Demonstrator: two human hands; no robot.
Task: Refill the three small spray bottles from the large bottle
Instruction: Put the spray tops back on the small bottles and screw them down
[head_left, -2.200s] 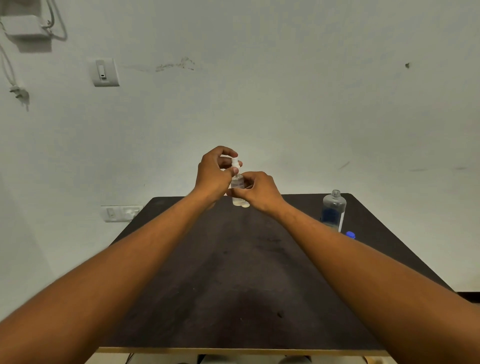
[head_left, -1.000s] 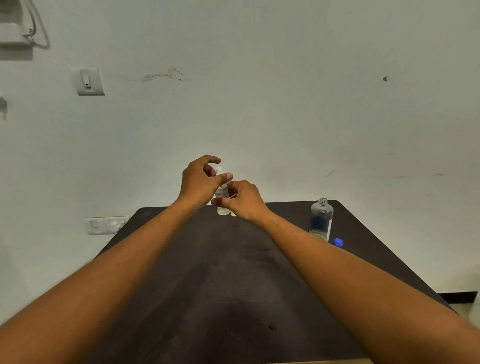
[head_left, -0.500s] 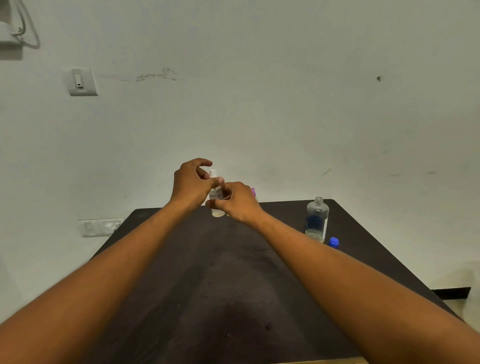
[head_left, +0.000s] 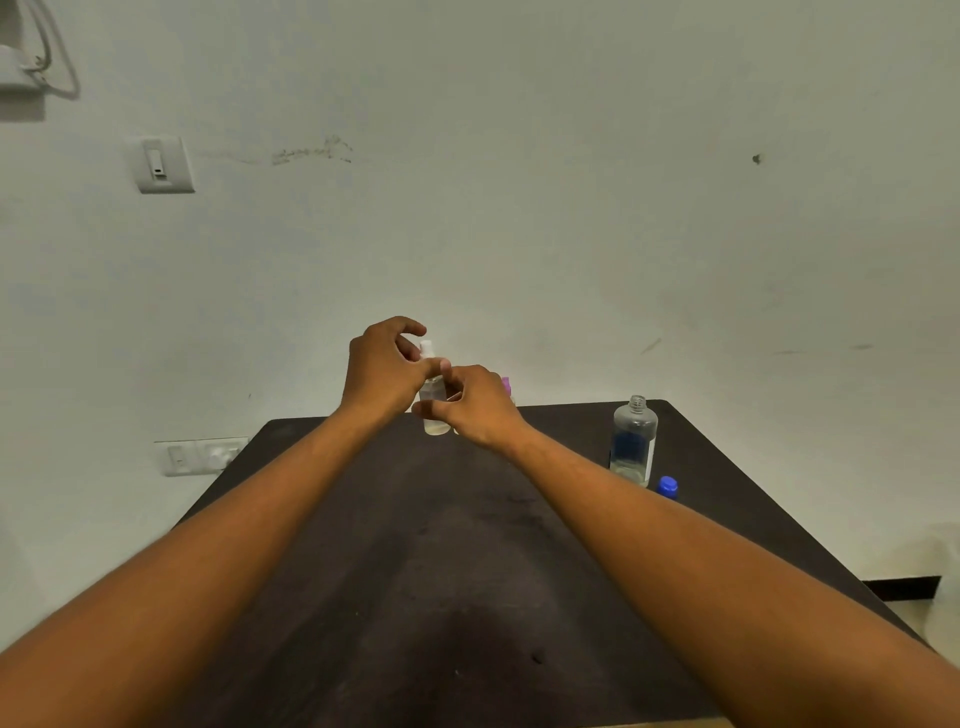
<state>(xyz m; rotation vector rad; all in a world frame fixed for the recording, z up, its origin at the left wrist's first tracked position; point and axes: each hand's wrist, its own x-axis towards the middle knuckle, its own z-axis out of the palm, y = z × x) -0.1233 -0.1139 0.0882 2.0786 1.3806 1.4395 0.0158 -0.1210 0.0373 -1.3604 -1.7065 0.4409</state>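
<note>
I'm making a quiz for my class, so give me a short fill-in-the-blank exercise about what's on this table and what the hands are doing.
1. Both hands, the left hand and the right hand, hold one small spray bottle with a ____ spray top.
2. The large bottle stands on the table with its neck ____.
3. The loose cap beside the large bottle is ____ in colour.

Missing words: white; open; blue

No readable text, even on the large bottle's (head_left: 634, 441) blue label.
</note>
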